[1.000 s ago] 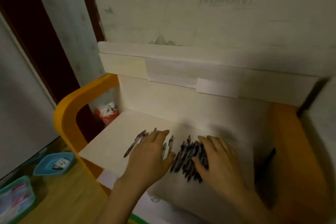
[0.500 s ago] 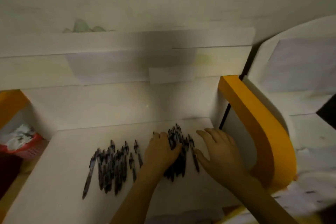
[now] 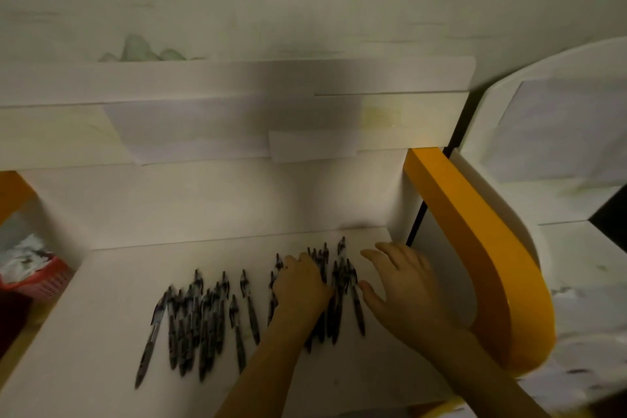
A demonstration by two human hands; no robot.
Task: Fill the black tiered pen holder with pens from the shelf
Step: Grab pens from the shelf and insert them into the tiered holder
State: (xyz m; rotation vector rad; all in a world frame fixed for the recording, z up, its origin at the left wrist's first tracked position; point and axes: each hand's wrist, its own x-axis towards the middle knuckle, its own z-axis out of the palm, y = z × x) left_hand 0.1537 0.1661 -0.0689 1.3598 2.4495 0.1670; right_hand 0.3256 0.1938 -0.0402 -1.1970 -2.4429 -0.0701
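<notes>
Many black pens lie on the white shelf [image 3: 101,332]. A loose group of pens [image 3: 193,319] lies spread out to the left of my hands. My left hand [image 3: 300,285] rests palm down on a bundle of pens [image 3: 342,282], fingers curled over them; pen ends stick out past the fingertips and under the wrist. My right hand [image 3: 403,288] hovers just right of the bundle, fingers spread, thumb close to the rightmost pen, holding nothing. The black tiered pen holder is not in view.
An orange curved side panel [image 3: 492,265] bounds the shelf on the right. A white upper board [image 3: 237,78] overhangs the back. A red basket [image 3: 40,282] with white scraps sits low at the left. The light is dim.
The view has swung to the right, bringing the left group of pens and the right orange panel into sight. My left hand has moved onto the bundle; my right hand stays beside it.
</notes>
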